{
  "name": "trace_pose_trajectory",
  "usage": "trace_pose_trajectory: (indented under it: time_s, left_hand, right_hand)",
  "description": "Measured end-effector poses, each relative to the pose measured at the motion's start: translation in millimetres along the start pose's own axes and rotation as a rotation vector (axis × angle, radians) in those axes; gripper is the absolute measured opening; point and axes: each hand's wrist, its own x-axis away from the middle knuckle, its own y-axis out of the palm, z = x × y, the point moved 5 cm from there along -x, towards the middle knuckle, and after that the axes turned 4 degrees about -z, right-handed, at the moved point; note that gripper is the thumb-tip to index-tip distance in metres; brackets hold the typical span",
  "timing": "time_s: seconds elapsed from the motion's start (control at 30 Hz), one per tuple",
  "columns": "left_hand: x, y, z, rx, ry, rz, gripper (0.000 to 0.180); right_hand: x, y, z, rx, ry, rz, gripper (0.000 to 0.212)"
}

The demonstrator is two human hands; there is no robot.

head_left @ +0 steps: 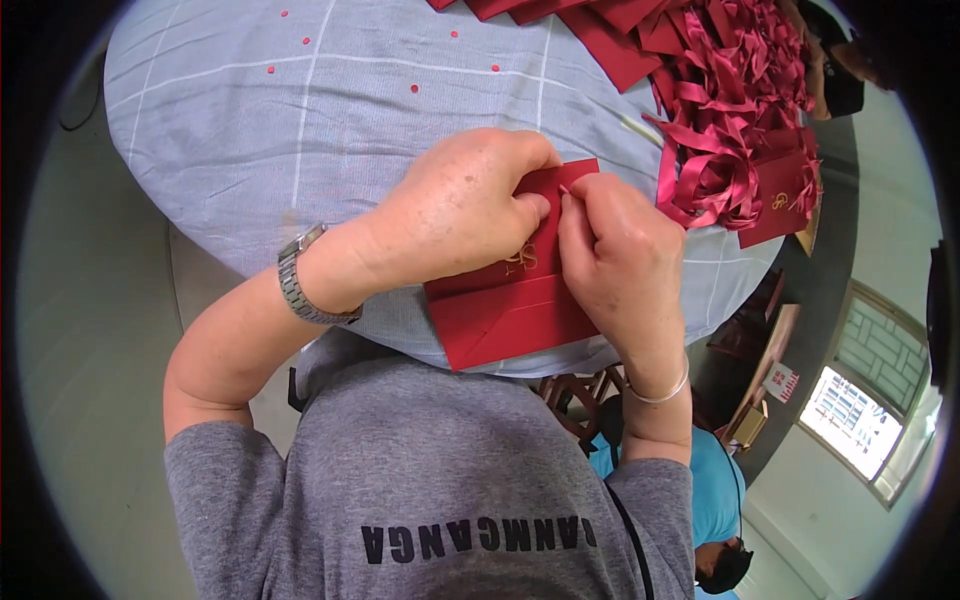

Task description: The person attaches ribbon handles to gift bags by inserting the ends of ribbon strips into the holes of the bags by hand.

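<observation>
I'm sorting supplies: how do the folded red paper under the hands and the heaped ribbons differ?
The folded red paper is mostly flat, while the ribbons tangle in a heap. The paper looks matte, the ribbons shiny. The paper is deeper red; the ribbons are pinker. Both are reddish.

black lettering on a grey shirt, gold marks on red paper, red print on a white card

the grey shirt [440, 440] bears one row of bold black capitals [480, 540], upside down in this view, its right end partly lost; the flat red paper bag [520, 315] has a gold mark [520, 262], partly covered by the left hand [465, 200]; another red bag [762, 180] at right shows a similar gold mark [781, 201]; red print on the white card [781, 382] is too small to read.
</observation>
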Motion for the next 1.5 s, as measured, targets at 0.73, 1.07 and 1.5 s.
trace_pose_trajectory:
  time_s: [0.73, 1.07, 1.5]
  left_hand:
    - [-0.6, 1.3, -0.4, -0.115, 0.027, 0.07, 0.021]
    - [0.0, -1.6, 2.6, -0.149, 0.054, 0.091, 0.025]
    - [2.3, -7.1, -2.7, 0.385, 0.003, 0.086, 0.02]
  right_hand:
    - [-16.0, 13.1, -18.7, 0.459, -0.279, -0.259, 0.008]
    - [-35.2, 7.1, 12.4, -0.168, 0.04, -0.185, 0.012]
    - [0.6, -13.8, -14.6, -0.018, -0.062, -0.005, 0.007]
